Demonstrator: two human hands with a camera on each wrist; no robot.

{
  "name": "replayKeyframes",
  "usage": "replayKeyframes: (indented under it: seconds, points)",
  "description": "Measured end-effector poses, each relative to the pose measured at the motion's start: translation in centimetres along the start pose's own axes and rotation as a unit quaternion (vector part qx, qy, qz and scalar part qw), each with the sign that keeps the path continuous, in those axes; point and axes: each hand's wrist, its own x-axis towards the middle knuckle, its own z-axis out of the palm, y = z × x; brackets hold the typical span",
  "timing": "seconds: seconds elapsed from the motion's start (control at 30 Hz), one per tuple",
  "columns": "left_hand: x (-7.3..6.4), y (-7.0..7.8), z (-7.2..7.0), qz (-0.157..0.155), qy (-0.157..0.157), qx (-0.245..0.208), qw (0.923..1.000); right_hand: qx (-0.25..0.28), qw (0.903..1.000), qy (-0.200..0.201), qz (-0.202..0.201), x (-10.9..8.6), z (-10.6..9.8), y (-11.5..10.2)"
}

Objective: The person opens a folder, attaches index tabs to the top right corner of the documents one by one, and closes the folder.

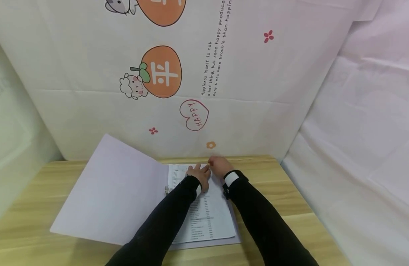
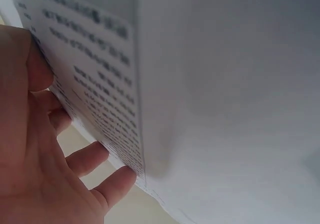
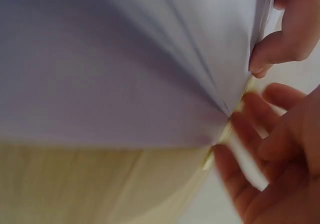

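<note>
An open lilac folder (image 1: 124, 192) lies on the table with its cover spread to the left. On its right side sits a stack of printed papers (image 1: 221, 218), with a metal clip (image 1: 166, 190) at the left margin. My left hand (image 1: 200, 176) rests on the upper part of the papers, fingers spread; in the left wrist view its fingertips (image 2: 117, 184) touch the printed page. My right hand (image 1: 221, 167) is at the top right corner, its bent fingers pinching the sheets' corner. In the right wrist view, the sheets fan out from the right fingertips (image 3: 240, 126).
The wooden table (image 1: 274, 184) ends at its far edge just behind the folder. A white printed cloth (image 1: 244, 122) hangs behind it, and plain white cloth (image 1: 364, 147) hangs on the right. Black sleeves (image 1: 257, 214) cross over the lower papers.
</note>
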Motion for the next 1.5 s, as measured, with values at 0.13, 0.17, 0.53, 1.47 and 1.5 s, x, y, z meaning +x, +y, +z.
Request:
replayKeyframes:
  seconds: [0.13,0.17,0.53,1.47,1.5]
  points:
    - [-1.7,0.0,-1.3,0.005,0.009,-0.005,0.9999,-0.067,0.9973,-0.03,0.005,-0.1,-0.3,-0.1]
    - [-2.0,0.0,-1.5,0.005,0.012,-0.007,0.9999,-0.076,0.9963,-0.039,0.01,-0.2,-0.4,-0.3]
    - [-2.2,0.0,-0.9,-0.007,0.018,-0.019,0.9996,-0.173,0.9809,-0.07,0.056,-1.0,-1.1,-1.8]
    - [-6.3,2.9,-0.3,-0.052,0.007,0.003,0.9986,-0.136,0.9652,-0.214,0.064,-0.8,-1.3,-1.7]
    - [-7.3,3.2,-0.4,-0.069,0.005,-0.017,0.9975,-0.136,0.9647,-0.214,0.069,-0.8,-1.2,-1.8]
